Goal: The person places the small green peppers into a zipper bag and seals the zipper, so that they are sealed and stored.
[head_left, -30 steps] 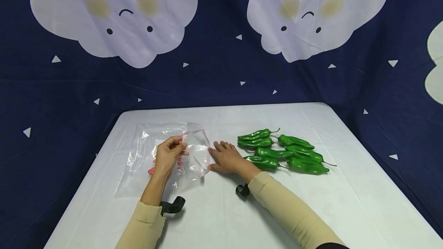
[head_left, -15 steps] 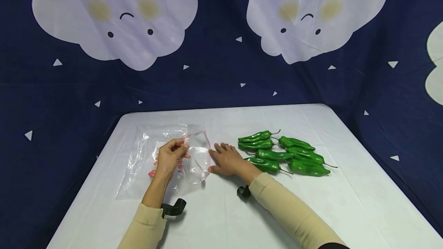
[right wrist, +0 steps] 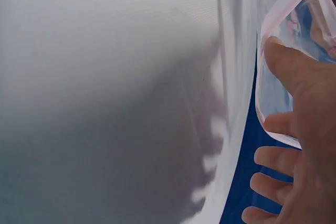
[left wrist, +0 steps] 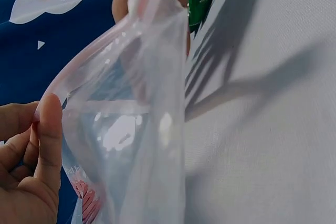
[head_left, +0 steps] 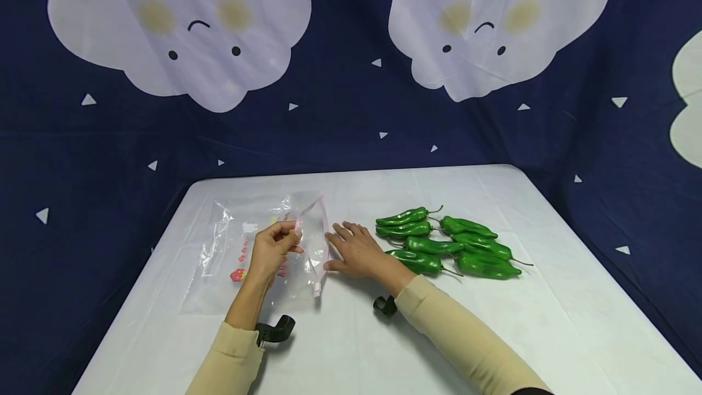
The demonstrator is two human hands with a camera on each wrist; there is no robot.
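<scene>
A clear zip bag (head_left: 219, 288) with a pink-edged mouth and red print lies on the left of the table. Between thumb and forefinger my left hand (head_left: 270, 252) pinches one lip of the mouth and lifts it; the left wrist view shows this pinch on the bag's pink edge (left wrist: 79, 59). The mouth gapes towards the right. At the other lip is my right hand (head_left: 356, 252), fingers spread and nearly straight. In the right wrist view its thumb (right wrist: 286, 61) and forefinger touch the pink rim (right wrist: 261, 85), while the remaining fingers stay off it.
Several green peppers (head_left: 488, 266) lie grouped right of my right hand, stems attached. A white cloth covers the table (head_left: 351, 346). Behind its far edge hangs a dark blue curtain (head_left: 340, 133) with printed clouds.
The bag's mouth has shifted slightly left and changed shape, its near corner dropping lower. More red print shows. My right hand has moved a little left and away from me; the peppers lie unmoved.
</scene>
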